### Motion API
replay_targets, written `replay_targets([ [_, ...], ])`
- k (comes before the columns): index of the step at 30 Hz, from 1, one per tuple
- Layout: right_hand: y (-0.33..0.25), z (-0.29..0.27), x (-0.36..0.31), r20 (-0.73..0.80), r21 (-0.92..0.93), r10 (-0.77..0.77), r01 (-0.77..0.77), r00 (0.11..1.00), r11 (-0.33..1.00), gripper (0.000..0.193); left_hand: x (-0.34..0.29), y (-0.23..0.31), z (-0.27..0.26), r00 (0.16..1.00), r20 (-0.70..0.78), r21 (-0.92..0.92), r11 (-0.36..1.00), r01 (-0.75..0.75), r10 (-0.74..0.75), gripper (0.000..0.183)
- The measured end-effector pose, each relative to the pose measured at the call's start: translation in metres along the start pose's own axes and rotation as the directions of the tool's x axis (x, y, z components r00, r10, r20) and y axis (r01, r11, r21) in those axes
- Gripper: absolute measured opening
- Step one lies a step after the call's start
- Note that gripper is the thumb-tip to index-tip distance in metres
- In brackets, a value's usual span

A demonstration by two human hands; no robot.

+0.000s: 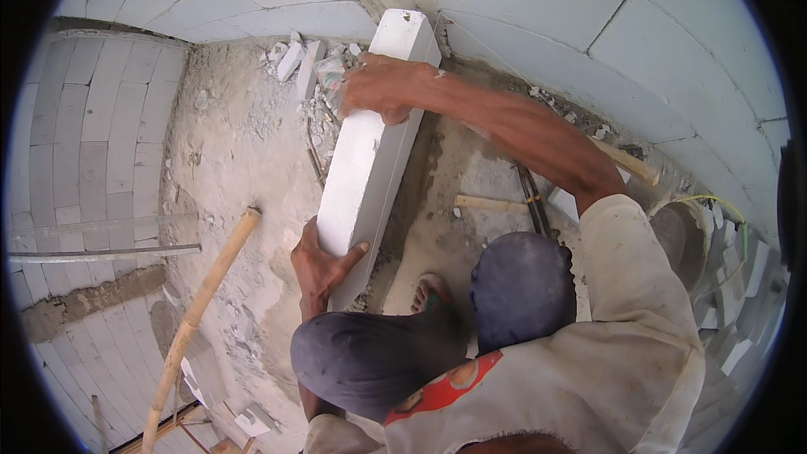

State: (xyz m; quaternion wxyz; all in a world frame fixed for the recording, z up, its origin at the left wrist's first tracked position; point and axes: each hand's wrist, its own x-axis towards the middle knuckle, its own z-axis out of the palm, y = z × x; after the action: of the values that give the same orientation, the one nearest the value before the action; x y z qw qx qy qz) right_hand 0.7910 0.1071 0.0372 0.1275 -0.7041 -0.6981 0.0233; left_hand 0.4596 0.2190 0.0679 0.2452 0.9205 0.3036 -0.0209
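Left hand [322,267], half-curled, clasps the block [360,172] at its near end; right hand [385,88], likewise curled, clasps the far end.

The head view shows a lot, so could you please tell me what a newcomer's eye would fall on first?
Probably the long white block, slanting across the middle, with the left grip at its near end and the right grip over its far part. Next might come the bamboo pole at lower left, and the pale block wall curving along the top.
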Motion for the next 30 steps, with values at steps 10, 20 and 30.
replay_targets([
  [10, 0.014, -0.016, -0.004, 0.104, 0.012, 0.026, -0.027, 0.994, 1.0, 0.062, 0.013, 0.015, 0.004, 1.0, -0.006, -0.014, 0.999, -0.029, 0.029, 0.087],
  [20, 0.032, -0.009, -0.004, 0.198, 0.044, 0.038, -0.048, 0.979, 0.998, 0.091, 0.025, 0.014, 0.009, 0.999, 0.035, 0.033, 0.999, -0.028, 0.027, 0.09],
  [30, 0.039, -0.013, -0.011, 0.259, 0.209, 0.109, -0.166, 0.96, 0.964, 0.102, 0.03, 0.013, 0.012, 0.997, 0.072, 0.097, 0.995, -0.025, 0.018, 0.098],
])
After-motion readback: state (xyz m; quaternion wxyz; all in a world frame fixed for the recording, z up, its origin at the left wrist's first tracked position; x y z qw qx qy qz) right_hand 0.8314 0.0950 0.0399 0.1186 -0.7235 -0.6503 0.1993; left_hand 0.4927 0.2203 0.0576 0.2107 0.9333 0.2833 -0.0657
